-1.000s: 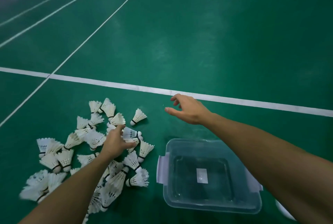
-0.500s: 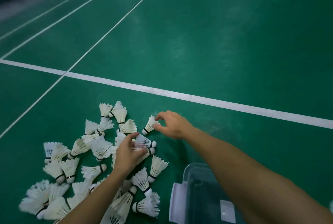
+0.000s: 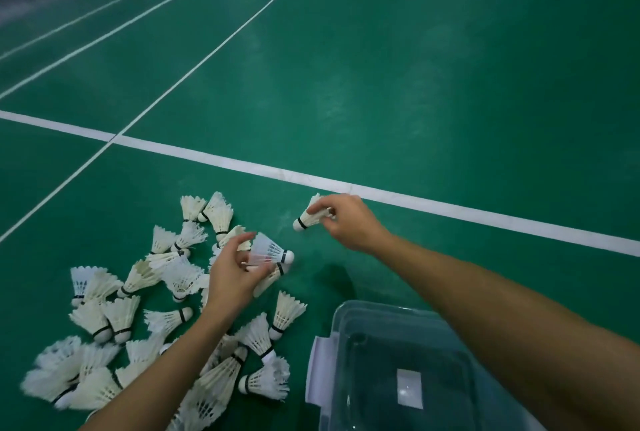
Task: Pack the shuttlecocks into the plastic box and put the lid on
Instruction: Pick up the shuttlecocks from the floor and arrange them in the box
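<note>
Several white feather shuttlecocks [image 3: 166,319] lie scattered on the green court floor at the lower left. My left hand [image 3: 232,274] pinches one shuttlecock [image 3: 272,252] by its feathers, lifted just above the pile, cork pointing right. My right hand [image 3: 346,222] grips another shuttlecock [image 3: 308,217] by its skirt, cork pointing down-left, right of the pile. The clear plastic box [image 3: 332,319] sits open at the lower right, partly under my right forearm, with nothing inside but a white label. No lid is in view.
A broad white court line [image 3: 450,208] runs across the floor just beyond my right hand. Thinner lines [image 3: 221,42] stretch away at the upper left. Bare green floor lies between the pile and the box.
Both hands have closed on shuttlecocks and lifted them off the floor. My right hand has carried its shuttlecock to the right, away from the pile. The view has tilted slightly, showing more of the box.
</note>
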Available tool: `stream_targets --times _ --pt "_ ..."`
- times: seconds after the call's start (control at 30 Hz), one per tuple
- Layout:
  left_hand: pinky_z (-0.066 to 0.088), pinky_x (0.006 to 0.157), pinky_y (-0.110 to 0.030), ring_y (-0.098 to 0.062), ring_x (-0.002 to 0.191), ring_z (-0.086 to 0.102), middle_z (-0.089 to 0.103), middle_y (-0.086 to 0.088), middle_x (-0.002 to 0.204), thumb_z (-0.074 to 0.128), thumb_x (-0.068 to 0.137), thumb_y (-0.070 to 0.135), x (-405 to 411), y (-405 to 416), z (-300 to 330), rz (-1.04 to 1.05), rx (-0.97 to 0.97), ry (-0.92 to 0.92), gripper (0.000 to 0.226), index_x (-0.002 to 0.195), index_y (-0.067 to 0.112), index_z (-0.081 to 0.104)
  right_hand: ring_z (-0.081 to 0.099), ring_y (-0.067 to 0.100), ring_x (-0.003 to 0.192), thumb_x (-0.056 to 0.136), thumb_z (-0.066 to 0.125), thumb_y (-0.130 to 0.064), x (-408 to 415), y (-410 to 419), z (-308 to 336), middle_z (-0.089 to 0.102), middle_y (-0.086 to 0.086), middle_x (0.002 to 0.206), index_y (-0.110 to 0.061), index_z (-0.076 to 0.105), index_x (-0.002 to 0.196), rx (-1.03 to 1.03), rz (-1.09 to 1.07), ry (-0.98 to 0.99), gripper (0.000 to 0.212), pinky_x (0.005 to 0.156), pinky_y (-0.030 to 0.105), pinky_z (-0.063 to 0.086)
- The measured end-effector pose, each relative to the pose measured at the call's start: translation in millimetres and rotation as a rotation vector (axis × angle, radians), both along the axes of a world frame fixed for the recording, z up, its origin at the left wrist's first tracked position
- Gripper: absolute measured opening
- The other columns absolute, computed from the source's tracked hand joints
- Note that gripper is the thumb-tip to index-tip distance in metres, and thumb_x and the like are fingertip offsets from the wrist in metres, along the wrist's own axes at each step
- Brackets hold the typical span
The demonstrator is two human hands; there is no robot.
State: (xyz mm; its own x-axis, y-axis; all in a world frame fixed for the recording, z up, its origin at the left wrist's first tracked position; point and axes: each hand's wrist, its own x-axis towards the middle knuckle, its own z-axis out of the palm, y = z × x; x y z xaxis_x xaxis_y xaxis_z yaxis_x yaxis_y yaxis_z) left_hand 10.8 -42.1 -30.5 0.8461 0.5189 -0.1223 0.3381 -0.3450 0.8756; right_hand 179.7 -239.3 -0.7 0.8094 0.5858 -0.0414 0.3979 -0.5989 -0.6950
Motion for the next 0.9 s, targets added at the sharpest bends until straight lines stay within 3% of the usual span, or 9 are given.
stream_targets --times 0.1,0.17,0.23,0.37,0.57,0.67,0.77,0.83,0.9 --pt "0.061 0.070 -0.020 -0.006 0.083 0.076 0.078 0.000 0.097 0.086 0.081 0.003 -1.1 -29.9 45.6 -0.050 -0.041 -0.103 0.066 0.138 0.019 0.056 0.071 0.016 0.081 0.090 0.068 -0.008 -15.4 -60.7 60.3 0.078 -0.006 0.098 -0.029 0.081 0.108 0.018 -0.051 -0.043 0.030 0.075 0.031 0.059" --pt "0.061 0.071 -0.019 -0.005 0.085 0.076 0.077 0.001 0.100 0.085 0.081 0.004 -6.4 -49.8 74.5 -0.079 -0.057 -0.164 0.064 0.136 0.018 0.056 0.068 0.011 0.074 0.088 0.075 -0.010 -37.6 -100.0 98.0 0.075 -0.007 0.092 -0.026 0.081 0.108 0.053 -0.080 -0.060 0.027 0.068 0.012 0.051" --pt "0.061 0.072 -0.019 -0.005 0.087 0.076 0.076 0.002 0.101 0.085 0.081 0.006 -13.4 -68.7 98.1 -0.089 -0.102 -0.219 0.059 0.133 0.017 0.058 0.064 0.002 0.066 0.084 0.080 -0.011 -69.4 -133.8 120.8 0.072 -0.008 0.090 -0.026 0.079 0.108 0.090 -0.109 -0.055 0.028 0.066 0.006 0.046" --pt "0.061 0.078 -0.019 -0.004 0.088 0.075 0.076 0.004 0.095 0.087 0.081 0.011 -20.1 -99.3 120.3 -0.109 -0.109 -0.286 0.031 0.106 0.014 0.068 0.062 0.000 0.064 0.080 0.086 -0.013 -137.4 -173.6 105.6 0.066 -0.014 0.084 -0.023 0.075 0.111 0.090 -0.105 0.047 0.035 0.068 0.011 0.051" --pt "0.064 0.082 -0.050 -0.031 0.086 0.077 0.081 -0.005 0.099 0.085 0.082 0.012 -16.6 -107.9 89.9 -0.184 -0.080 -0.296 0.020 0.101 0.010 0.079 0.061 0.000 0.072 0.082 0.081 -0.012 -183.9 -173.8 11.4 0.060 -0.015 0.088 -0.019 0.064 0.128 -0.061 -0.035 0.305 0.049 0.068 0.010 0.051" --pt "0.063 0.088 -0.035 -0.019 0.099 0.077 0.075 -0.006 0.121 0.084 0.080 0.011 -21.2 -107.4 75.7 -0.186 -0.142 -0.311 0.019 0.099 0.011 0.080 0.061 0.005 0.077 0.083 0.080 -0.012 -193.7 -171.7 -22.5 0.061 -0.009 0.093 -0.017 0.060 0.131 -0.132 0.002 0.382 0.053 0.071 0.015 0.052" --pt "0.057 0.083 -0.015 0.001 0.098 0.074 0.073 -0.003 0.120 0.083 0.080 0.008 -27.8 -112.1 73.7 -0.205 -0.158 -0.274 0.014 0.093 0.010 0.079 0.059 0.004 0.077 0.080 0.081 -0.013 -201.3 -167.2 -43.0 0.062 -0.007 0.093 -0.016 0.059 0.131 -0.188 0.026 0.434 0.056 0.067 0.013 0.048" --pt "0.058 0.076 -0.026 -0.005 0.075 0.069 0.079 -0.013 0.105 0.084 0.080 0.008 -31.2 -112.3 74.6 -0.220 -0.163 -0.251 0.016 0.095 0.004 0.080 0.061 0.006 0.079 0.080 0.081 -0.013 -204.9 -162.4 -49.7 0.062 -0.008 0.095 -0.018 0.058 0.131 -0.204 0.041 0.473 0.057 0.063 0.011 0.046" --pt "0.059 0.077 -0.047 -0.023 0.073 0.063 0.080 -0.012 0.098 0.085 0.079 0.010 -33.5 -111.1 77.2 -0.235 -0.204 -0.231 0.020 0.096 0.001 0.080 0.063 0.013 0.085 0.079 0.081 -0.013 -206.1 -158.5 -54.4 0.065 -0.005 0.098 -0.017 0.060 0.133 -0.218 0.072 0.484 0.058 0.071 0.019 0.051"
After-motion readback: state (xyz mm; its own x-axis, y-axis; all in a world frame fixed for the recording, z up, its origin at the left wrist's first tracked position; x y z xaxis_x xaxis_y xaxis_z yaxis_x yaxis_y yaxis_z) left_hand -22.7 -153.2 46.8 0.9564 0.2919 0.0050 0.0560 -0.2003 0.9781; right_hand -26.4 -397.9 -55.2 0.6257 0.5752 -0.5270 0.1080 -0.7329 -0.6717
